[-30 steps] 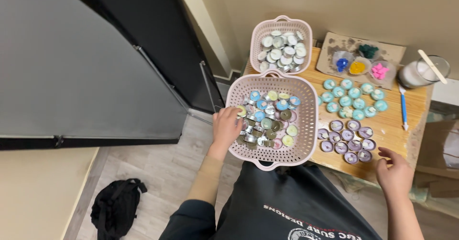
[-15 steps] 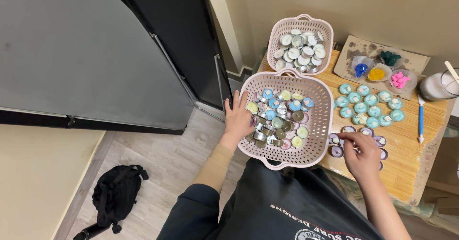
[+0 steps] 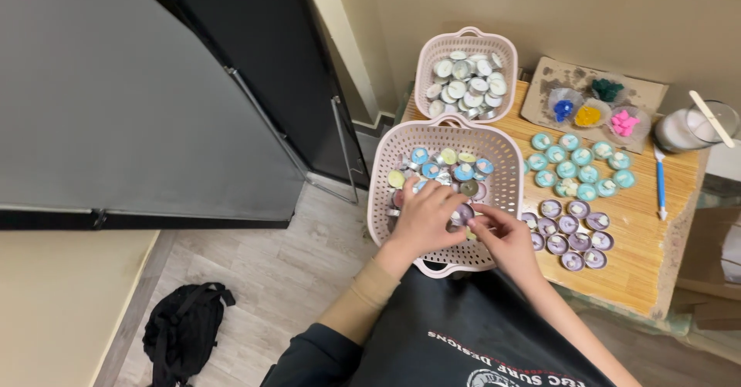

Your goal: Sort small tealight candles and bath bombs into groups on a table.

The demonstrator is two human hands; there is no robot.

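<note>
Near basket (image 3: 509, 172): pink, perforated, at the surface's (image 3: 641, 271) front-left edge, against my lap. Contents: mixed tealights (image 3: 444, 172) in blue, green, lilac and bare metal cups, heaped loosely.

Left hand (image 3: 424, 219): inside the basket, palm down, fingers spread and curled over the heap. Whether a cup sits under the palm I cannot tell.

Right hand (image 3: 505, 236): at the basket's near-right corner, fingers narrowed to a pinch just beside the left hand. What it pinches, if anything, I cannot tell.

Far basket (image 3: 432, 55): same kind, behind the near one, filled with white tealights.

Teal tealights (image 3: 579, 163): grouped on the surface, right of the near basket.
Lilac tealights (image 3: 571, 233): grouped in front of the teal ones, near my right hand.
Tray (image 3: 548, 74): blue, yellow, pink and green pieces in hollows.
Glass (image 3: 695, 128) with stick; blue pen (image 3: 660, 182) beside it.
Black bag (image 3: 181, 329): on the floor, well apart.

Handling note: I judge it best to lift cups one at a time by the rim, upright, steadying the heap with the flat hand so neighbours do not tip.
</note>
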